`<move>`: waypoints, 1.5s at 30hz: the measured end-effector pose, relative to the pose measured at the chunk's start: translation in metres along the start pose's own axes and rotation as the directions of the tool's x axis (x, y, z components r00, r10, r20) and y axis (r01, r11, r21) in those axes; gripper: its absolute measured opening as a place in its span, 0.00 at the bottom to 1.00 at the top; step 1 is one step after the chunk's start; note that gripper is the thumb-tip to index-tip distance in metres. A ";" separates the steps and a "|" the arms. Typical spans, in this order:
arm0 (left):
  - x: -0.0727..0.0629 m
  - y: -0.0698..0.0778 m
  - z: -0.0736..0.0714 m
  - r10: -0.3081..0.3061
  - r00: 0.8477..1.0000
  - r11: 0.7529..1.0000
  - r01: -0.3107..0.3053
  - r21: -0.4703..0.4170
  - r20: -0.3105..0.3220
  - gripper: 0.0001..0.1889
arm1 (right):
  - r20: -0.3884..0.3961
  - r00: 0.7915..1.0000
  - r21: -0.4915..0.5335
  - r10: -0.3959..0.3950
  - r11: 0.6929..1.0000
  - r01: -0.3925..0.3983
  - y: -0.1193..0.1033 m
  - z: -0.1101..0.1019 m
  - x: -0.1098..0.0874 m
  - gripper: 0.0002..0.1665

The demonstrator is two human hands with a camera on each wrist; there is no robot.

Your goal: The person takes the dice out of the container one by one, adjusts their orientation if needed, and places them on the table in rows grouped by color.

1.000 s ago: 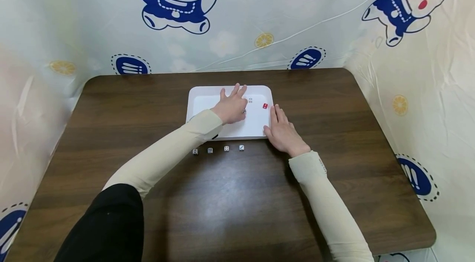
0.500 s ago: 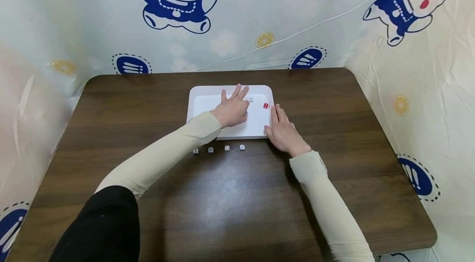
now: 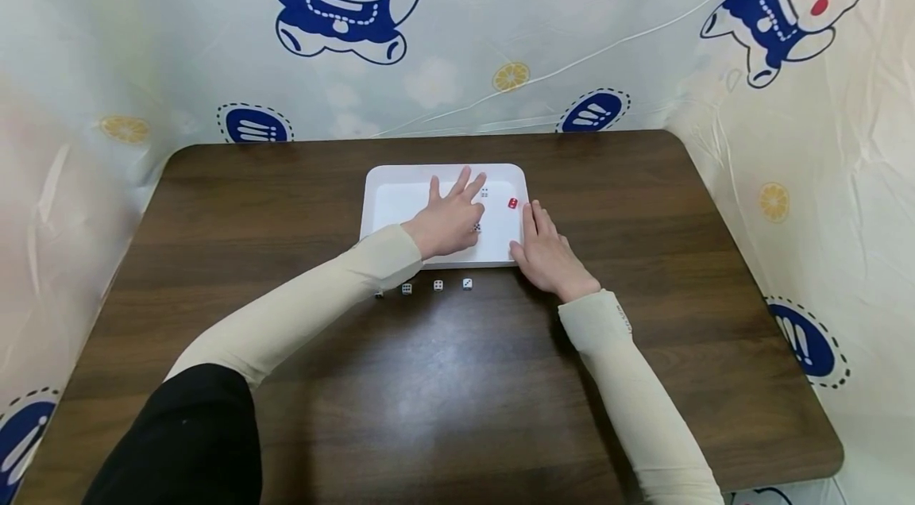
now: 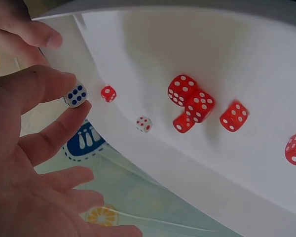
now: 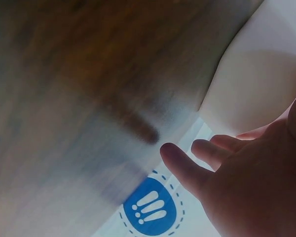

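Note:
My left hand is over the white tray. Between its thumb and index finger it pinches a white die with blue pips, while the other fingers are spread. In the left wrist view, several red dice lie in the tray, three of them touching in a cluster; the left hand hides these from the head camera. A white die with red pips lies near the far side, and a red die sits near the right end. My right hand rests against the tray's right edge, fingers straight.
Several white dice stand in a row on the brown wooden table, just in front of the tray. The leftmost is partly covered by the left sleeve. A printed sheet hangs behind the table.
My left hand has moved slightly toward me and to the right with the white die. Its sleeve now covers more of the leftmost die in the row. The right hand stays at the tray.

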State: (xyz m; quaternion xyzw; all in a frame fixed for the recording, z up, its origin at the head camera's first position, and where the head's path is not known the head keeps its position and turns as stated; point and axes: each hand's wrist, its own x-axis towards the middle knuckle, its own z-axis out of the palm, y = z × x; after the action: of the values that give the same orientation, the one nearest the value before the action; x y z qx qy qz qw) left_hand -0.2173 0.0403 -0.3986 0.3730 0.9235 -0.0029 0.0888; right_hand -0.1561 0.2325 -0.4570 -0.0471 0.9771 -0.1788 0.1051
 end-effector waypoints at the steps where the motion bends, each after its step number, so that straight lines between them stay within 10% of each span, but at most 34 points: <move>1: -0.001 0.001 0.000 0.005 1.000 1.000 -0.005 0.004 -0.006 0.13 | 0.001 1.000 0.000 -0.001 1.000 0.001 0.000 0.000 0.000 0.44; 45: -0.023 0.028 -0.002 0.099 0.995 0.993 -0.100 -0.063 -0.020 0.11 | 0.002 0.999 -0.018 -0.052 0.998 0.052 0.004 -0.009 0.001 0.44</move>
State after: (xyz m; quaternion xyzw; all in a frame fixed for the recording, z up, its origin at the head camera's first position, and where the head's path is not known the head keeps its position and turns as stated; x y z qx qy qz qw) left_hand -0.1815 0.0448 -0.3915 0.4154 0.9043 0.0341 0.0928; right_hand -0.1596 0.2386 -0.4508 -0.0737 0.9770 -0.1727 0.1007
